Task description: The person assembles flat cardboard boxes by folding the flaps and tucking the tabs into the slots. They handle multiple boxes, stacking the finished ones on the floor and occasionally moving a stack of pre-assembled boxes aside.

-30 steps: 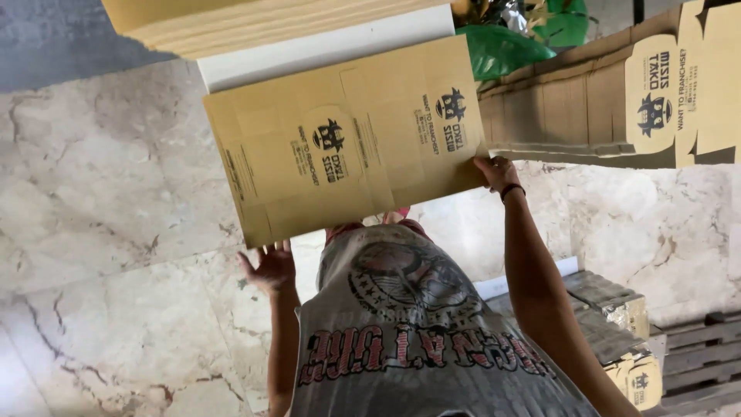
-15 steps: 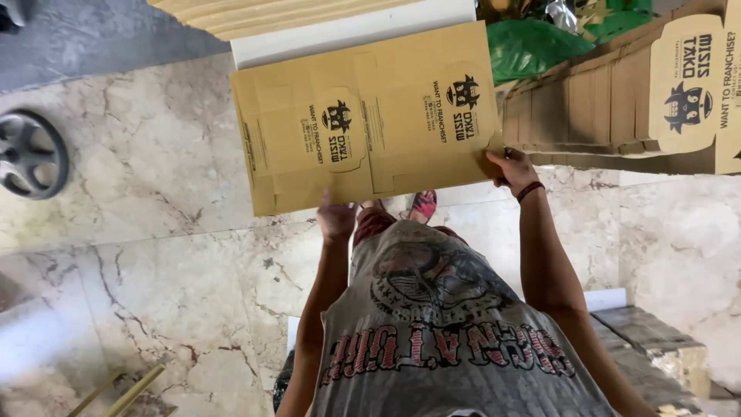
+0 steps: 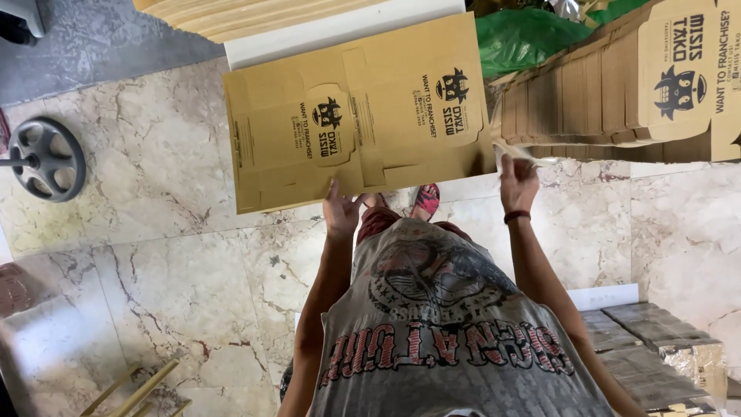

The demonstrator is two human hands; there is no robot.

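Holding one flat cardboard box blank (image 3: pixel 359 116) out over the marble floor (image 3: pixel 154 232), the person supports it at its near edge: the left hand (image 3: pixel 341 210) presses up from beneath near the middle with fingers spread, and the right hand (image 3: pixel 519 181) pinches the right corner, so the sheet stays level. One stack of like blanks (image 3: pixel 617 100) lies to the right, one green plastic bag (image 3: pixel 532 35) beyond it. One wheel (image 3: pixel 46 158) rests far left; two feet in sandals (image 3: pixel 424 199) show below the sheet.
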